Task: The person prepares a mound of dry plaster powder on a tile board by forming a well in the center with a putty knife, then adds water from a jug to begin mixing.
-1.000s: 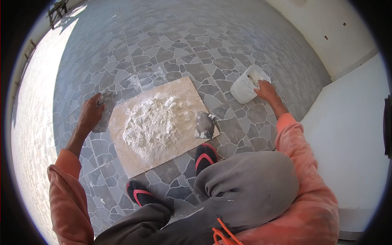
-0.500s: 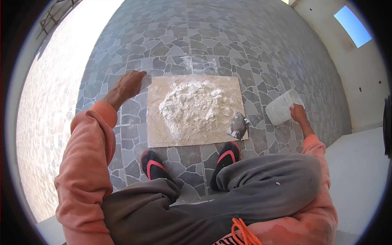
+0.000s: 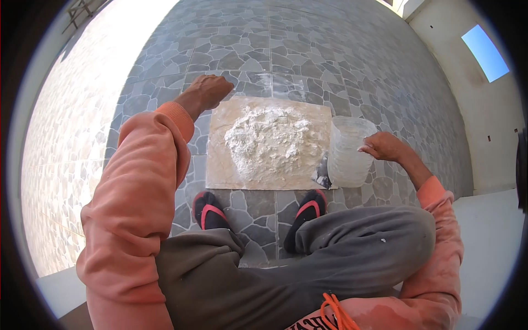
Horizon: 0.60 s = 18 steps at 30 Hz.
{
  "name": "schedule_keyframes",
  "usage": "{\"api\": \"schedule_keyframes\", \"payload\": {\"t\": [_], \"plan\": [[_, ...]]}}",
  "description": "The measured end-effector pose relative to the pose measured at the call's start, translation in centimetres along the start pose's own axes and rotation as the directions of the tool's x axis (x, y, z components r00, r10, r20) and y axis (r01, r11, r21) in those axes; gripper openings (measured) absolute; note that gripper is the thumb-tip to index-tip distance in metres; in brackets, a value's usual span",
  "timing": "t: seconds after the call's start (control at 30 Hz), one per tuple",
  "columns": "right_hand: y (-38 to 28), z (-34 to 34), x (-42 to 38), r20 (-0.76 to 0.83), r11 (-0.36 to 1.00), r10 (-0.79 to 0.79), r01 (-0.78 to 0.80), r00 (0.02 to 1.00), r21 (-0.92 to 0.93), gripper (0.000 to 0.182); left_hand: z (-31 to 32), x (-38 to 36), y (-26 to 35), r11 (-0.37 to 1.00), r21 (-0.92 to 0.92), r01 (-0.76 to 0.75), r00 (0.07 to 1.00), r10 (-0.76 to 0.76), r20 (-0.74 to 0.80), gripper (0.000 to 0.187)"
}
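A heap of white powder [image 3: 269,137] lies on a pale square board [image 3: 220,173] on the floor in front of my feet. My left hand [image 3: 208,91] hangs over the board's far left corner, its fingers curled into a loose fist with nothing visible in them. My right hand [image 3: 385,146] grips the edge of a translucent, ribbed plastic container [image 3: 352,154], tilted at the board's right edge. Its contents cannot be made out. A grey-smeared trowel blade [image 3: 322,171] rests at the board's near right corner, partly hidden behind the container.
Grey stone-patterned tiles [image 3: 242,49] surround the board, with white smears beyond its far edge. My feet in black and red footwear [image 3: 212,212] stand close to the near edge. A pale wall [image 3: 467,104] with a window opening rises at right; strong sunlight falls at left.
My right hand has brought the container leftward to the board's edge, in front of the trowel. My left hand has moved right and farther out, over the board's far corner.
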State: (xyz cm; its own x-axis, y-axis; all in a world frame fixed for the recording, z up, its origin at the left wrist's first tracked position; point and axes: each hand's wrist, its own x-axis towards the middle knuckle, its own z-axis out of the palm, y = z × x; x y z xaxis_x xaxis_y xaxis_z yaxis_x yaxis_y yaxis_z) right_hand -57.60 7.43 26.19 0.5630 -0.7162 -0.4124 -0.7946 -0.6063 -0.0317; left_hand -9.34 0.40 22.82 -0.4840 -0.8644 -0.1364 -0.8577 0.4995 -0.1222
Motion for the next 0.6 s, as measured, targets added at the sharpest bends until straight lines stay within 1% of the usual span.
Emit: {"api": "schedule_keyframes", "payload": {"t": [0.13, 0.23, 0.3, 0.43, 0.53, 0.6], "plan": [[-3.2, -0.7, 3.2, 0.04, 0.981, -0.177, 0.179, 0.983, -0.069, 0.048, -0.2, 0.2, -0.1, 0.999, 0.042, 0.004, 1.0, -0.005, 0.01, 0.021], [-5.3, -1.4, 5.0, 0.115, 0.968, -0.213, 0.226, 0.97, -0.114, 0.049, 0.0, 0.5, -0.3, 0.999, 0.046, 0.003, 1.0, -0.003, -0.006, 0.019], [-5.9, -1.4, 5.9, 0.125, 0.959, -0.239, 0.254, 0.963, -0.124, 0.05, 0.1, 0.7, -0.3, 0.999, 0.05, 0.008, 1.0, -0.008, -0.002, 0.019], [-6.2, -1.0, 7.5, 0.165, 0.928, -0.291, 0.32, 0.942, -0.192, 0.052, 0.1, 1.0, -0.4, 0.999, 0.054, -0.002, 1.0, 0.002, -0.001, 0.018], [-6.3, -0.9, 8.2, 0.197, 0.904, -0.315, 0.357, 0.929, -0.237, 0.052, 0.2, 0.9, -0.3, 0.996, 0.084, -0.025, 0.997, 0.032, -0.076, 0.013], [-6.4, -0.9, 8.6, 0.231, 0.9, -0.298, 0.354, 0.926, -0.255, 0.052, 0.1, 1.0, -0.2, 0.997, 0.077, -0.021, 0.998, 0.026, -0.053, 0.014]]}}
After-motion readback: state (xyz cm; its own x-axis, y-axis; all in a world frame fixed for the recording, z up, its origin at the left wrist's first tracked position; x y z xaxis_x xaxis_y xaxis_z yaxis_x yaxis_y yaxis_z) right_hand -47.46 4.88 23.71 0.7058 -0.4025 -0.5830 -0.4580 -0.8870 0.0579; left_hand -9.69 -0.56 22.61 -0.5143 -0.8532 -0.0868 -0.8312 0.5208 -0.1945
